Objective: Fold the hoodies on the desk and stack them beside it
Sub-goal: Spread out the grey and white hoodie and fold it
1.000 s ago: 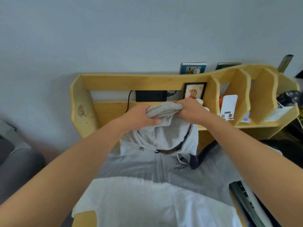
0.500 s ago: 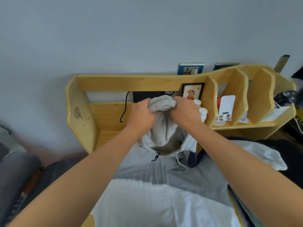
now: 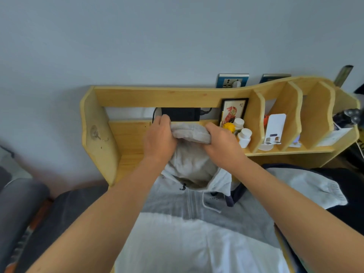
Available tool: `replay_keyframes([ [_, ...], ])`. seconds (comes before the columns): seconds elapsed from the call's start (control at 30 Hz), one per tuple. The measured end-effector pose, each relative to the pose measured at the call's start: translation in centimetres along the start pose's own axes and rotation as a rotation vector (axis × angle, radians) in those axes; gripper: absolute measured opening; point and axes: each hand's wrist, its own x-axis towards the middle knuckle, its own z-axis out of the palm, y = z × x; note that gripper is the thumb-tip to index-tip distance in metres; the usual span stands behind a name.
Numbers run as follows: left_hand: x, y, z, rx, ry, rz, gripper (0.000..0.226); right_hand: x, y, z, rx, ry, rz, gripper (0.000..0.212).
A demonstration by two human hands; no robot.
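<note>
Currently left hand (image 3: pixel 160 139) and right hand (image 3: pixel 222 143) both grip hood (image 3: pixel 192 133) of grey-white hoodie (image 3: pixel 197 223), spread on desk under arms. Risk: hood tip near white bottles (image 3: pixel 243 135) on wooden shelf (image 3: pixel 157 97); careless sweep likely topples them. Drawstring (image 3: pixel 209 203) may snag, skewing fold.

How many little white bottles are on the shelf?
2. One white bottle stands by the tiger picture; the other bottle is just in front. More may hide behind the right hand.
</note>
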Motion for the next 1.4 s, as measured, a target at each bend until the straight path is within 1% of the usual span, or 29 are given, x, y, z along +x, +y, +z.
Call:
replay_keyframes([
  [0.1, -1.1, -2.7, -0.1, 0.005, -0.056, 0.209, 0.03, -1.0, 3.3, -0.7, -0.335, 0.133, 0.027, 0.028],
  [0.17, -1.9, -4.6, 0.0, 0.029, -0.143, 0.331, 0.03, -1.8, 4.8, -0.7, -0.42, 0.196, 0.052, 0.032],
  [0.23, -3.1, -5.5, 0.0, 0.085, -0.245, 0.416, 0.03, -2.4, 5.8, -0.2, -0.463, 0.194, 0.034, 0.032],
  [0.3, -4.5, -5.8, 0.1, 0.083, -0.236, 0.429, 0.03, -3.1, 6.2, 0.6, -0.52, 0.172, -0.013, 0.036],
  [0.4, -6.9, -7.0, 0.6, 0.035, -0.141, 0.314, 0.033, -5.2, 7.1, 1.8, -0.592, 0.128, -0.093, 0.044],
  [0.47, -10.4, -8.3, 1.7, -0.009, -0.101, 0.372, 0.032, -8.8, 7.9, 3.1, -0.567, 0.112, -0.169, 0.046],
  [0.5, -12.9, -9.1, 2.5, -0.026, -0.115, 0.428, 0.03, -11.5, 8.5, 4.2, -0.546, 0.066, -0.213, 0.047],
  [0.53, -15.8, -10.1, 3.6, -0.024, -0.169, 0.48, 0.028, -14.8, 9.0, 5.6, -0.544, -0.04, -0.249, 0.049],
  [0.6, -22.6, -12.3, 6.0, 0.066, -0.384, 0.585, 0.023, -22.5, 10.2, 8.5, -0.572, -0.391, -0.276, 0.059],
  [0.63, -25.9, -13.5, 7.0, 0.144, -0.514, 0.624, 0.02, -26.3, 10.6, 9.6, -0.548, -0.56, -0.234, 0.067],
  [0.67, -28.8, -14.6, 7.8, 0.211, -0.629, 0.629, 0.019, -29.6, 11.2, 10.4, -0.495, -0.666, -0.15, 0.077],
  [0.7, -31.0, -15.2, 8.2, 0.248, -0.704, 0.612, 0.022, -32.1, 11.5, 11.0, -0.436, -0.698, -0.047, 0.087],
  [0.73, -32.3, -15.5, 8.5, 0.251, -0.745, 0.57, 0.022, -33.3, 11.4, 11.2, -0.375, -0.676, 0.063, 0.089],
  [0.77, -32.7, -15.2, 8.5, 0.22, -0.756, 0.507, 0.017, -33.4, 11.0, 11.1, -0.321, -0.599, 0.158, 0.082],
  [0.83, -31.6, -13.8, 8.5, 0.091, -0.703, 0.364, 0.009, -31.4, 9.9, 10.7, -0.214, -0.416, 0.316, 0.051],
  [0.9, -29.4, -11.7, 8.6, -0.021, -0.651, 0.267, 0.018, -28.5, 9.1, 10.8, -0.13, -0.311, 0.457, 0.02],
  [0.93, -28.2, -10.6, 8.7, -0.064, -0.678, 0.224, 0.03, -27.1, 8.7, 10.9, -0.091, -0.326, 0.485, 0.012],
  [1.0, -26.7, -8.8, 9.5, -0.152, -0.817, 0.173, 0.054, -25.0, 8.2, 11.8, -0.047, -0.368, 0.482, 0.016],
  [1.03, -26.5, -8.1, 10.0, -0.137, -0.871, 0.216, 0.061, -24.4, 7.8, 12.3, -0.05, -0.393, 0.465, 0.022],
  [1.1, -27.0, -7.4, 11.2, -0.031, -0.913, 0.375, 0.068, -24.7, 7.2, 13.5, -0.05, -0.531, 0.404, 0.042],
  [1.13, -27.5, -7.4, 11.7, 0.048, -0.927, 0.429, 0.068, -25.5, 7.2, 13.9, -0.037, -0.637, 0.357, 0.056],
  [1.17, -28.2, -7.4, 12.1, 0.109, -0.922, 0.435, 0.063, -26.6, 7.4, 14.2, -0.063, -0.747, 0.31, 0.069],
  [1.2, -28.8, -7.6, 12.4, 0.14, -0.89, 0.419, 0.052, -27.5, 7.6, 14.3, -0.122, -0.801, 0.252, 0.077],
  [1.23, -29.0, -7.7, 12.6, 0.139, -0.836, 0.401, 0.036, -28.1, 8.1, 14.5, -0.181, -0.807, 0.226, 0.078],
  [1.27, -28.6, -7.6, 12.5, 0.105, -0.762, 0.373, 0.022, -28.0, 8.5, 14.7, -0.227, -0.775, 0.239, 0.07],
  [1.3, -27.8, -7.5, 12.3, 0.074, -0.699, 0.345, 0.01, -27.1, 8.7, 14.8, -0.241, -0.737, 0.291, 0.054],
  [1.33, -26.7, -7.3, 12.1, 0.016, -0.633, 0.299, 0.004, -25.4, 8.7, 14.6, -0.227, -0.681, 0.349, 0.037],
  [1.37, -25.0, -7.0, 11.6, -0.056, -0.569, 0.212, 0.017, -23.1, 8.3, 13.8, -0.178, -0.612, 0.415, 0.022],
  [1.4, -22.8, -6.5, 10.8, -0.149, -0.536, 0.11, 0.027, -20.7, 8.0, 12.7, -0.108, -0.546, 0.461, 0.015],
])
